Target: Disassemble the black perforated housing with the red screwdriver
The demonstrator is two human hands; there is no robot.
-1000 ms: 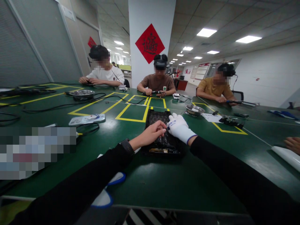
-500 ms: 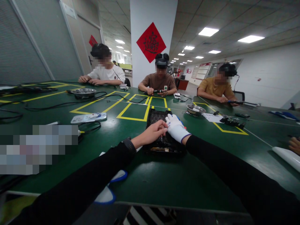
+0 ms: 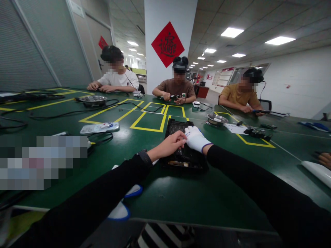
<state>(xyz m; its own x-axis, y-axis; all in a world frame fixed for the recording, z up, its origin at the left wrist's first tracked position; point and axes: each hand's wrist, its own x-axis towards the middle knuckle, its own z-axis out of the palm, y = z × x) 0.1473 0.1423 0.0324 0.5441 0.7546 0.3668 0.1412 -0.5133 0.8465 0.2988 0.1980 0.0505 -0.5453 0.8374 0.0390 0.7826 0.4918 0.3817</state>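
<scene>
My bare left hand [image 3: 169,144], with a dark watch [image 3: 144,159] on its wrist, reaches over a black open tray-like case [image 3: 199,168]. Its fingers are bent together, their tips against or right beside my right hand. White knitted glove covers my right hand [image 3: 195,137], which is closed above the case's right side. What either hand grips is hidden between them. Dark glossy parts fill the case, and a brownish strip [image 3: 178,163] lies near its front edge.
White gloves with blue edges [image 3: 119,212] lie under my left forearm. A clear-looking pouch [image 3: 99,128], black cables and metal bowls [image 3: 217,119] rest on the green table [image 3: 160,196]. Dark parts [image 3: 257,132] lie at right. Three co-workers sit opposite; another's hand [image 3: 324,159] shows at the right edge.
The view has shifted slightly. My hands stay together over the case, and a red and blue bit beside my right glove no longer shows. The middle co-worker's hands have moved apart.
</scene>
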